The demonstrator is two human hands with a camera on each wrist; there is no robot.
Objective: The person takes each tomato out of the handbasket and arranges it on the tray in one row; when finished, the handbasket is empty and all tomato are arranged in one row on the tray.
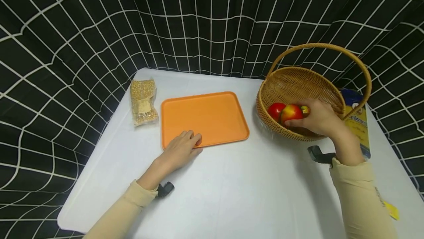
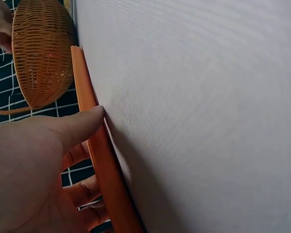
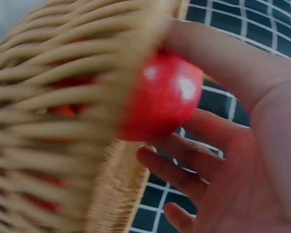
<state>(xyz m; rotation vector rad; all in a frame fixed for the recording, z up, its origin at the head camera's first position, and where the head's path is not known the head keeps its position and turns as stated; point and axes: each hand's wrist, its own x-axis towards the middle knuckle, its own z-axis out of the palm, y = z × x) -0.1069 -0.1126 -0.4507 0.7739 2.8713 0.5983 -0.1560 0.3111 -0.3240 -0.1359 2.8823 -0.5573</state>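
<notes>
At the right, my right hand (image 1: 316,117) reaches into the wicker basket (image 1: 294,80) and grips a shiny red-and-yellow apple (image 1: 291,113) between thumb and fingers. The right wrist view shows this apple (image 3: 167,94) at the basket's rim, its far side hidden by the weave. Beside it in the basket sit a red fruit (image 1: 275,110) and a small yellowish piece (image 1: 305,111) near the fingers. My left hand (image 1: 183,148) holds the near edge of an orange tray (image 1: 212,112), its thumb outside the rim and the fingers over the inside.
A clear bag of yellow kernels (image 1: 143,101) lies left of the tray. Behind the basket's right side is a blue-and-yellow package (image 1: 359,128). The basket's tall handle (image 1: 362,66) arches above it. A yellow scrap (image 1: 392,210) lies near the right sleeve. Black gridded curtain (image 1: 198,21) surrounds the white table.
</notes>
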